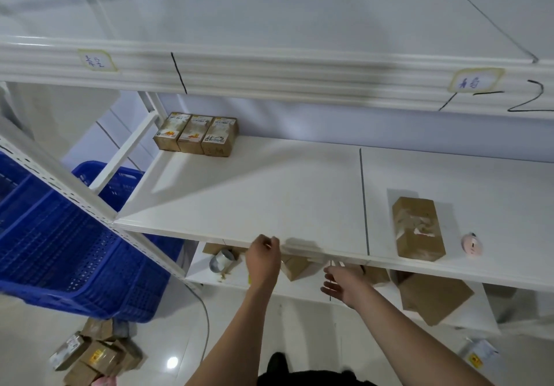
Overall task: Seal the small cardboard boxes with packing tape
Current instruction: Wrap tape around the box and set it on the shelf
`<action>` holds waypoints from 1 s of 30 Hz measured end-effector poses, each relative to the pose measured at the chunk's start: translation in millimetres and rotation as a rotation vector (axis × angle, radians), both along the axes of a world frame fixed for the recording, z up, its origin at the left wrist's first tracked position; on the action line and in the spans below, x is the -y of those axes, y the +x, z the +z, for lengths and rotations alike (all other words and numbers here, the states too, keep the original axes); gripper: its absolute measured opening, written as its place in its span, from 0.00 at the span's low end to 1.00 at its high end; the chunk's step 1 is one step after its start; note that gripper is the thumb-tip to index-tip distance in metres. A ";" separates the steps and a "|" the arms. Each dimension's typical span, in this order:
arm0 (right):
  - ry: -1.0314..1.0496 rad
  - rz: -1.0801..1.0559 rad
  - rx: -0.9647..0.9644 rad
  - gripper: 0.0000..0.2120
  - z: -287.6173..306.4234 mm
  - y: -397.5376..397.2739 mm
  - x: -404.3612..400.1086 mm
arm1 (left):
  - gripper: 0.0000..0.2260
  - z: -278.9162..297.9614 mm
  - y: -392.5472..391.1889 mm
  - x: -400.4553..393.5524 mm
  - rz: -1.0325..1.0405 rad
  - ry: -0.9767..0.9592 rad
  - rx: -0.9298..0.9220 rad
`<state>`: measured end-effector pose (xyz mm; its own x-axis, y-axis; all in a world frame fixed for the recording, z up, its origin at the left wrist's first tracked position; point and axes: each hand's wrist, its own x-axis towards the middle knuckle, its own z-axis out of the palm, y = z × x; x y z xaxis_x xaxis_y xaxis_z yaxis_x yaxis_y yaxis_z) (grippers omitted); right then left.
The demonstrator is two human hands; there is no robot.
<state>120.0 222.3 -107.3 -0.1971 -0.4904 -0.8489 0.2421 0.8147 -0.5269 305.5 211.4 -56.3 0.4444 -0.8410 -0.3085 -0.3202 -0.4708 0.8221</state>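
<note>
Left hand (263,258) raised at the near edge of the middle shelf (239,193), fingers curled at the lip; grip looks clenched, though whether anything sits inside cannot be told. Right hand (344,285) just below that edge, palm turned inward, fingers spread and relaxed, grip released, nothing held. Between and behind the two hands, on the lower shelf (209,274), a small cardboard box (296,265), partly hidden by the shelf edge above. To its left on the same lower shelf, a roll of packing tape (221,261), standing on its side. Further right on the lower shelf, a larger brown carton (434,297), tilted. On the middle shelf, near its front at the right, a taped cardboard box (418,226) lying flat with crumpled tape across its top, and just right of it a small pink round object (472,244), too blurred to identify. At the far left corner of the middle shelf, three printed boxes (196,134) upright in a row, touching. Above, the upper shelf rail with two handwritten labels (476,81). To the left, a blue plastic crate (69,250) beside the rack post. On the floor near left, a heap of small boxes (96,355).
</note>
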 end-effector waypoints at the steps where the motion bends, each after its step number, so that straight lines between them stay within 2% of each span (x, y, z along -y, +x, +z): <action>1: 0.011 -0.004 0.015 0.13 -2.9 -0.7 0.8 | 0.11 -3.4 -8.6 0.7 -0.029 0.034 -0.113; 4: 0.031 -0.050 0.078 0.14 -8.3 -0.5 4.0 | 0.09 -18.3 -28.9 -1.8 -0.102 0.227 -0.394; 7: 0.012 -0.068 0.129 0.10 -11.5 2.8 6.8 | 0.06 -31.4 -39.0 -8.3 -0.129 0.362 -0.516; 11: -0.008 -0.010 0.152 0.06 -13.8 5.3 8.4 | 0.08 -41.0 -38.1 -8.9 -0.084 0.384 -0.633; 14: -0.008 0.024 0.095 0.07 -18.6 2.7 7.3 | 0.09 -46.7 -36.6 -7.3 -0.088 0.397 -0.639; 18: -0.010 0.099 -0.027 0.04 -19.0 -0.9 6.9 | 0.08 -49.4 -34.9 -4.5 -0.124 0.424 -0.649; 23: -0.060 0.039 0.084 0.05 -17.4 -1.4 10.6 | 0.11 -53.2 -36.0 -3.0 -0.157 0.446 -0.583; 30: -0.005 0.095 -0.002 0.09 -11.8 6.0 15.1 | 0.09 -58.4 -35.4 1.0 -0.198 0.486 -0.480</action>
<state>126.0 207.2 -119.1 -0.1516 -0.5116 -0.8458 0.1629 0.8310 -0.5319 270.0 210.3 -114.6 0.0186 -0.6096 -0.7925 -0.0931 -0.7902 0.6057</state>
